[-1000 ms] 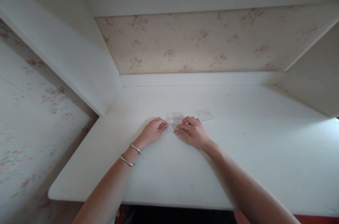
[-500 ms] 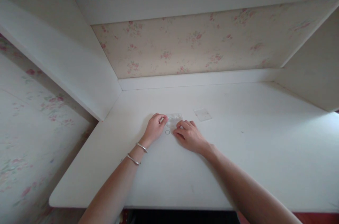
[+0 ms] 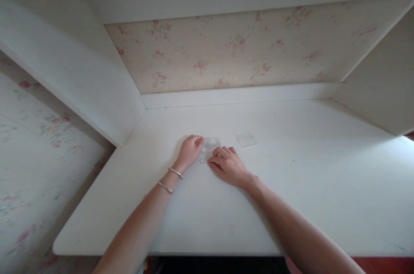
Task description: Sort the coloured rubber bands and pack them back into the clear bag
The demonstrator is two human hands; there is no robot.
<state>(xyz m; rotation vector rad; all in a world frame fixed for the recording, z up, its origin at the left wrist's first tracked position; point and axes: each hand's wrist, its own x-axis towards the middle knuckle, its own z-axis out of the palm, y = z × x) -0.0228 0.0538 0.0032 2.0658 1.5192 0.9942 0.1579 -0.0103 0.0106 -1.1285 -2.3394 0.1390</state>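
Ring (image 3: 202, 161) between hands, pouch (image 3: 246, 138) apart

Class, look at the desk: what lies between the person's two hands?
In the head view, between the left hand and right hand lie a small ring and a clear plastic packet, which both hands touch.

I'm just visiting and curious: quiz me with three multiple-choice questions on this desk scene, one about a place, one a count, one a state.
1. Where does the small ring lie?
A. between the two hands
B. at the desk's far right edge
C. on the wallpaper

2. How many bangles are on the left wrist?
A. none
B. two
C. five

3. How is the separate clear plastic piece?
A. held up in the air
B. lying flat, untouched
C. under the left hand

Answers: 1 A, it sits on the white desk between left hand and right hand. 2 B, two show. 3 B, both hands are at the clear packet.
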